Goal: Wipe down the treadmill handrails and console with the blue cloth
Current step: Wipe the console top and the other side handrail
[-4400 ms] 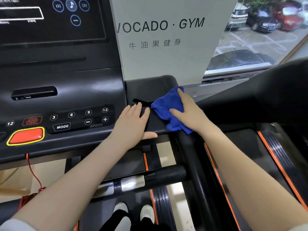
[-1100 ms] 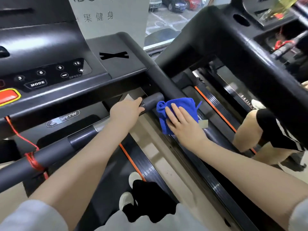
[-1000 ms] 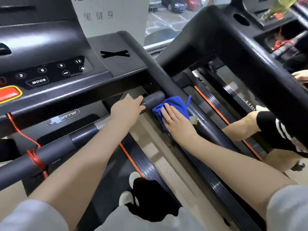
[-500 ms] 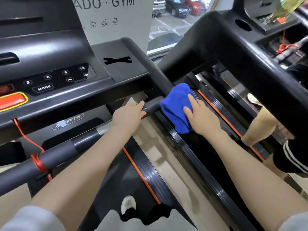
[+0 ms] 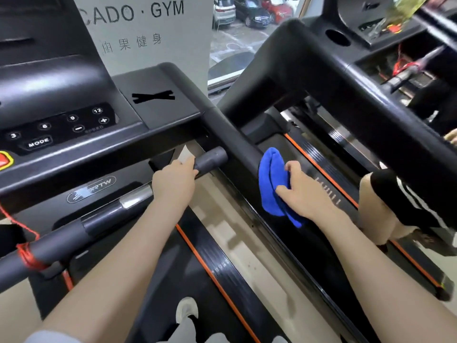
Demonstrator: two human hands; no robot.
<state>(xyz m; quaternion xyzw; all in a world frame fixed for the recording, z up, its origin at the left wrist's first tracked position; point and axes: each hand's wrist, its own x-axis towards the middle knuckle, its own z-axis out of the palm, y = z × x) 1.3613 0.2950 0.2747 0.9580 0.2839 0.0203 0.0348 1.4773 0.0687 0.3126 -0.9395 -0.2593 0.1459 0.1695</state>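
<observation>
**Cloth pressed to the right side rail**

The right hand (image 5: 305, 194) holds the blue cloth (image 5: 273, 183) against the black side handrail (image 5: 237, 142), fingers spread and curled over the folded fabric. Most of the cloth bulges out at the hand's 10 o'clock, with a small tail poking from under the palm at 6 o'clock.

The left hand (image 5: 173, 185) is wrapped closed around the grey crossbar (image 5: 99, 219), near its capped end, which sticks out at the hand's 2 o'clock. The console (image 5: 138, 115) lies at 11 o'clock from the left hand, with its button panel (image 5: 59, 127) farther left. A red cord (image 5: 27, 256) is tied around the crossbar at 8 o'clock.
</observation>
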